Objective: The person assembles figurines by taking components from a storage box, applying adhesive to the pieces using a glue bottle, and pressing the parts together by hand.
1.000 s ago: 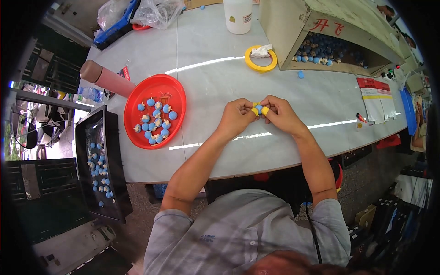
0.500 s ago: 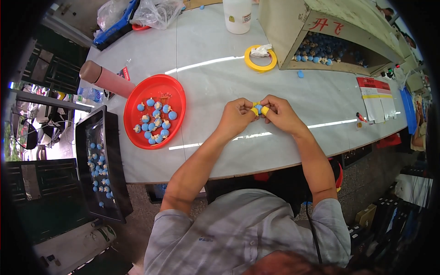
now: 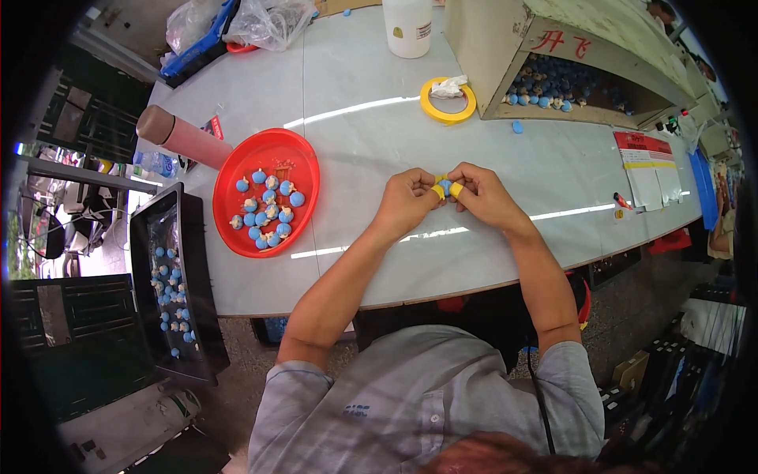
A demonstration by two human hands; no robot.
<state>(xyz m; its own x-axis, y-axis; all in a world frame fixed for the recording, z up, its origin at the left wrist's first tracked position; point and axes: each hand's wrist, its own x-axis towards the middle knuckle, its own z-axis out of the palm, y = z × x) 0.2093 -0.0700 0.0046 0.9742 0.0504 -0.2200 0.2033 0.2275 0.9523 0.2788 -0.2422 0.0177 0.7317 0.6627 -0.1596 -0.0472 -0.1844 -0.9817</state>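
Over the middle of the grey table (image 3: pixel 371 150), both my hands pinch one small blue ball-shaped piece (image 3: pixel 445 188) between them. My left hand (image 3: pixel 408 197) is closed on its left side, and my right hand (image 3: pixel 483 197) is closed on its right. Yellow tape or finger covers wrap the fingertips of both hands. Much of the piece is hidden by the fingers. To the left, a round red tray (image 3: pixel 314 162) carries several blue balls with cream-coloured parts, which look like little figure heads.
A black bin (image 3: pixel 207 316) with more blue pieces stands left, beyond the table edge. A pink bottle (image 3: pixel 189 144) touches the red tray. Behind my hands are a yellow tape roll (image 3: pixel 427 105), a white container (image 3: pixel 409 31) and an open-fronted box (image 3: pixel 485 47) of blue pieces. Papers (image 3: pixel 649 150) lie right.
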